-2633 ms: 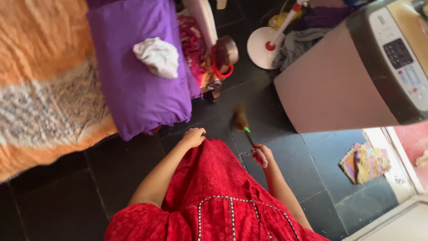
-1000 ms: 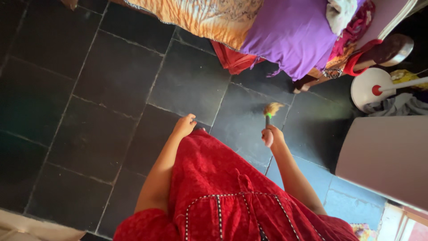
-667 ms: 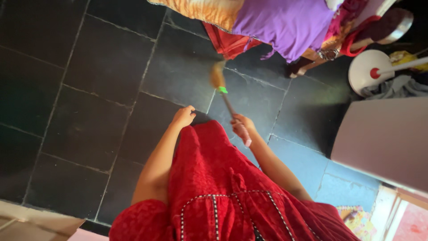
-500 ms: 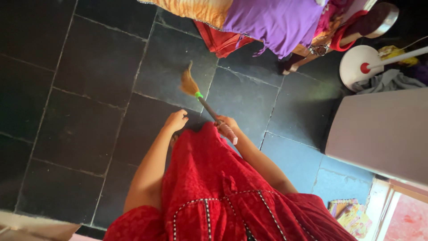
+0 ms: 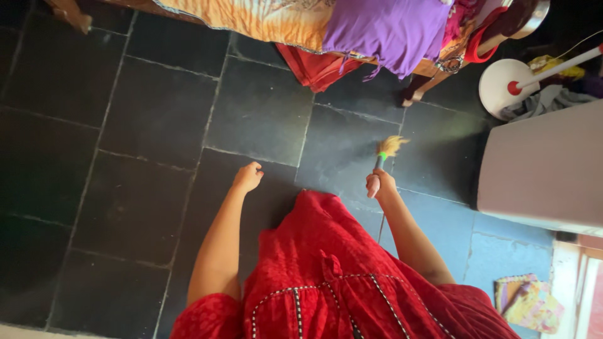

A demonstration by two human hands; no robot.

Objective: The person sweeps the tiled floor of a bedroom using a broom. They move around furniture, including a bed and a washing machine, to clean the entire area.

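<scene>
Hands are recorded first: the right hand [image 5: 379, 184] is closed in a fist around the handle of a small broom [image 5: 385, 154], whose straw-coloured bristles point away from the body and whose green collar sits just above the knuckles. The broom is held out over the dark stone-tiled floor [image 5: 144, 144], in front of the body and near the foot of the bed [image 5: 264, 19]; whether the bristles touch the floor cannot be told. The left hand [image 5: 247, 177] is seen loosely curled, fingers folded toward the palm, holding nothing and hanging free above the floor, well apart from the right hand. A red dress [image 5: 339, 276] with pale stitched trim is worn, filling the lower middle of the view between both forearms. Along the top edge the bed is covered by an orange patterned sheet, with a purple cloth [image 5: 389, 28] draped over its edge and red fabric [image 5: 317, 66] hanging beneath it. A wooden bed leg [image 5: 419, 93] is noted resting on the floor beside the purple cloth. A round white mop head [image 5: 502, 88] with a red centre lies to the upper right, and a large grey appliance [image 5: 543, 172] stands at the right. Folded patterned cloth [image 5: 526, 302] is observed on the floor at the lower right.
</scene>
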